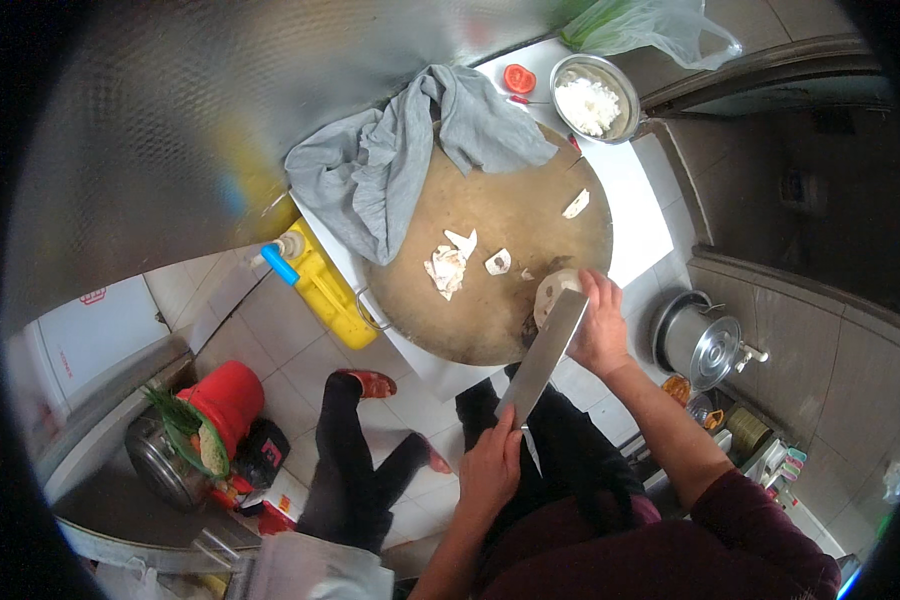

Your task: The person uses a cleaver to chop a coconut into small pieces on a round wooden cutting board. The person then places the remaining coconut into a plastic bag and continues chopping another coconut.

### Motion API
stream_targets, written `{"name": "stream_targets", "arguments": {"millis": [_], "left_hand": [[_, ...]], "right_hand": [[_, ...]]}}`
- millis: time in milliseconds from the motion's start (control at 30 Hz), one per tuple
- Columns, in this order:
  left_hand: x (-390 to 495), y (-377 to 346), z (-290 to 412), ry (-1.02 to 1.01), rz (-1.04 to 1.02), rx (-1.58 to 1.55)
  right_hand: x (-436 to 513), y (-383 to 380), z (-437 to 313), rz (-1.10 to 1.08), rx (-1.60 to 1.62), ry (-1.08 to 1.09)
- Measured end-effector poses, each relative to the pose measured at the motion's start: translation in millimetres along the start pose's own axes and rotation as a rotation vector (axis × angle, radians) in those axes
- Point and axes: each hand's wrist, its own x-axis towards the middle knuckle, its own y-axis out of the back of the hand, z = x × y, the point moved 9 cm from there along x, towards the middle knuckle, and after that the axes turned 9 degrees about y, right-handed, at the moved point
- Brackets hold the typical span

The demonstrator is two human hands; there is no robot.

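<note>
My left hand (489,465) grips the handle end of a wide steel cleaver (544,356), its blade slanting up and to the right. The fingers of my right hand (601,324) rest on a round pale piece that looks like lotus root (551,292), at the near right edge of a round wooden chopping board (450,322). The blade's far end overlaps this piece from my view; whether it touches cannot be told. A small holed slice (498,261), crumpled pale scraps (448,270) and another cut piece (576,204) lie on the board.
A grey cloth (390,172) drapes over the board's far left side. Behind stand a metal bowl of white food (589,105) and a halved tomato (519,78). A yellow jug (330,292) is on the floor; another person's legs (352,457) are at left. A lidded pot (701,349) stands right.
</note>
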Motion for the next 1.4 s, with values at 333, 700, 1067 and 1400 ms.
{"name": "stream_targets", "arguments": {"millis": [333, 700, 1067, 1400], "left_hand": [[74.9, -30.9, 10.4, 0.022, -0.005, 0.091], [85.1, -21.7, -68.6, 0.594, -0.239, -0.597], [7.2, 12.5, -5.3, 0.039, -0.045, 0.065], [-2.4, 21.9, 4.7, 0.038, -0.064, 0.225]], "right_hand": [[-1.4, 1.0, -4.4, -0.038, -0.004, -0.027], [-9.3, 9.6, 9.5, 0.049, 0.042, 0.022], [-8.2, 5.6, 4.6, 0.048, 0.038, 0.047], [-6.3, 2.9, 4.1, 0.082, 0.039, 0.077]]}}
